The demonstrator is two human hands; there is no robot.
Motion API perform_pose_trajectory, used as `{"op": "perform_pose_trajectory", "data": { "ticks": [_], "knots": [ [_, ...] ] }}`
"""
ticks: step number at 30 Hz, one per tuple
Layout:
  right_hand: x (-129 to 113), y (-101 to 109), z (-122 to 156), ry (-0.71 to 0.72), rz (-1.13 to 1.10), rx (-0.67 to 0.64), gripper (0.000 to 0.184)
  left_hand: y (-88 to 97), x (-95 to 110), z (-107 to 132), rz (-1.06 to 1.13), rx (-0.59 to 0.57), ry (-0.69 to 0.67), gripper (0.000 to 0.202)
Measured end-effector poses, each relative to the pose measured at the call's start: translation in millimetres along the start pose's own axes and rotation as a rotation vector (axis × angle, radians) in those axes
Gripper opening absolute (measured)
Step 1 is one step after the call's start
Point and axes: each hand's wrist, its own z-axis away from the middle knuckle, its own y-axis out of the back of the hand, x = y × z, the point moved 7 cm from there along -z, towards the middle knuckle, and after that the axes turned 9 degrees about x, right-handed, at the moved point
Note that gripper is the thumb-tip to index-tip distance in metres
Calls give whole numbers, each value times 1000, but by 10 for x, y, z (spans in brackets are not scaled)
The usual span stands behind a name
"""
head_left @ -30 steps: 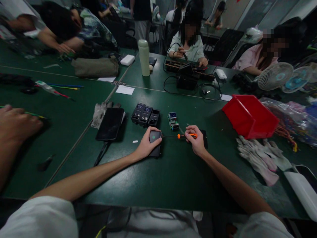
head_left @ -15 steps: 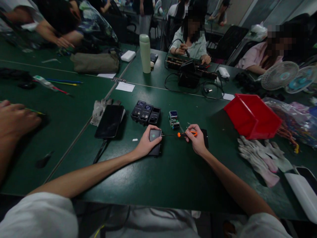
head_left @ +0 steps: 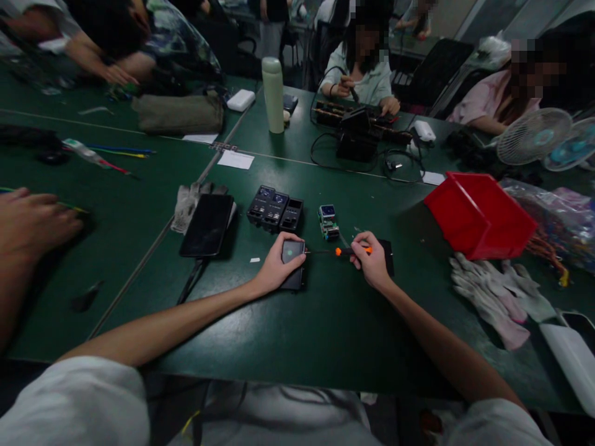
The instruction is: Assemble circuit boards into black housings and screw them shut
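My left hand (head_left: 275,270) is closed around a small black device (head_left: 292,253) with a greenish face, holding it down on the green table (head_left: 325,334). My right hand (head_left: 370,263) pinches an orange-handled screwdriver (head_left: 346,251) that lies level, its thin tip touching the device's right edge. A flat black piece (head_left: 387,255) lies under my right hand. Just beyond the hands stand a small circuit board module (head_left: 328,222) and a row of black device housings (head_left: 275,209).
A black phone (head_left: 207,224) and grey gloves (head_left: 188,201) lie to the left. A red bin (head_left: 481,214), pale gloves (head_left: 493,291) and a bag of wires (head_left: 553,223) are on the right. Another person's hand (head_left: 35,220) rests at far left. People work across the table near a bottle (head_left: 273,94).
The view has drifted slightly. My hands keep the same grip on the device and the screwdriver, with no clear movement.
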Motion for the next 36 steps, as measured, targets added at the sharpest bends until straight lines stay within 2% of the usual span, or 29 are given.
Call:
{"op": "perform_pose_trajectory", "data": {
  "ticks": [9, 22, 32, 36],
  "knots": [
    [12, -3, -15, 11, -255, -62, 25, -21, 1, 6, 36, -24, 15, 36],
    [40, 21, -34, -12, -151, 13, 21, -7, 25, 4, 17, -14, 5, 34],
    [85, 7, -33, -19, -65, 21, 17, 19, 14, 4, 12, -10, 1, 34],
    [33, -5, -21, -20, -79, -3, 18, 31, 34, 10, 9, -15, -2, 33]
  ]
}}
